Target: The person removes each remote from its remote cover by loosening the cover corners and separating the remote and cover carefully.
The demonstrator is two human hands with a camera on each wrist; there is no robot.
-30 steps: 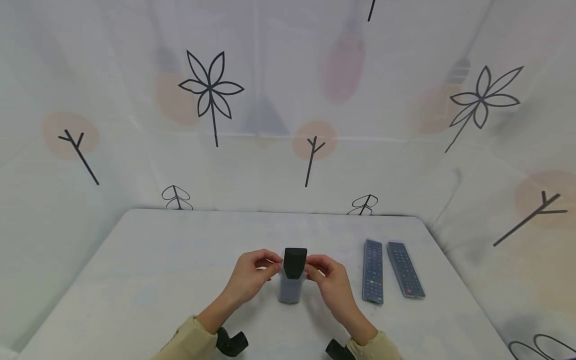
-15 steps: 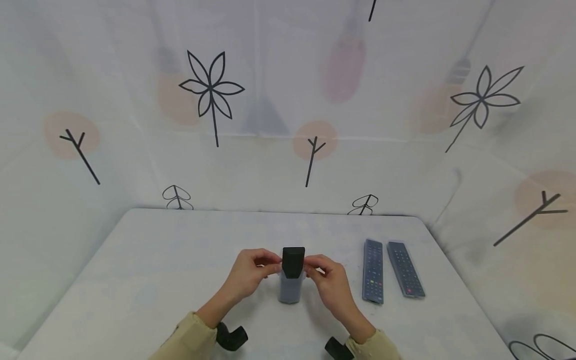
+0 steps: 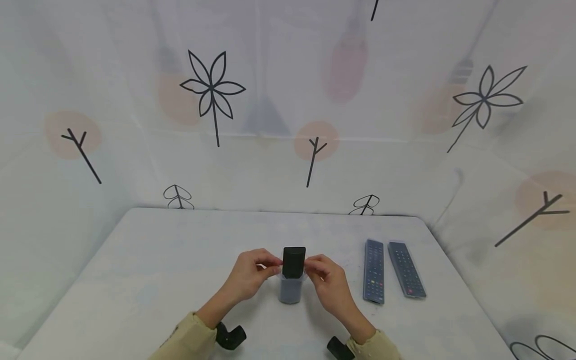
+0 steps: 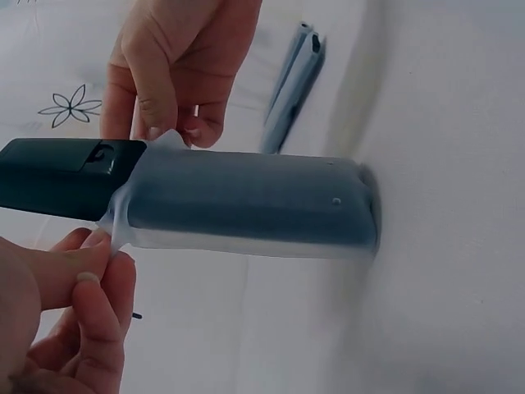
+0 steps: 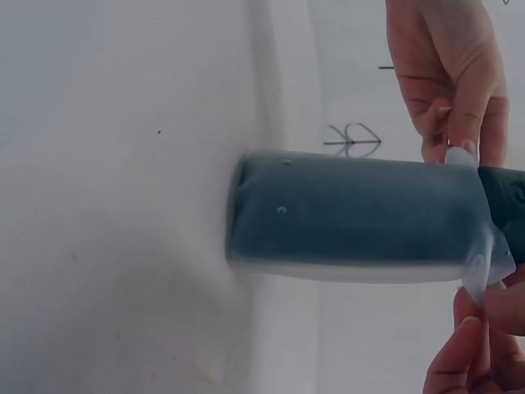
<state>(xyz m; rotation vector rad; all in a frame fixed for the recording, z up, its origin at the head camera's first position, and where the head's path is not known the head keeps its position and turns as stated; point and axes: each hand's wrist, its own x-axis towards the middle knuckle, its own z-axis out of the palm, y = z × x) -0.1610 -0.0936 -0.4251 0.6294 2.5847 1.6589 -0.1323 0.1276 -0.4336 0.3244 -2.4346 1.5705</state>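
A black remote control (image 3: 294,262) stands upright, its lower part inside a clear plastic sleeve (image 3: 290,290) and its bare end sticking out above. In the left wrist view the sleeve (image 4: 254,201) shows the dark remote through it, with its closed end at the table. My left hand (image 3: 253,274) pinches the sleeve's rim on the left side between thumb and fingers. On the opposite side, my right hand (image 3: 330,285) pinches the rim too. The rim is pulled out into small flaps at both hands, as the right wrist view shows at the pinched film (image 5: 478,275).
Two more remote controls, a left one (image 3: 373,271) and a right one (image 3: 407,270), lie on the white table (image 3: 157,280) to the right. Black wrist mounts (image 3: 231,337) sit at the sleeve cuffs. A patterned curtain (image 3: 261,165) hangs behind the table.
The hands hold the rim throughout with barely any movement. The remote has shifted slightly to the left and sits a little straighter.
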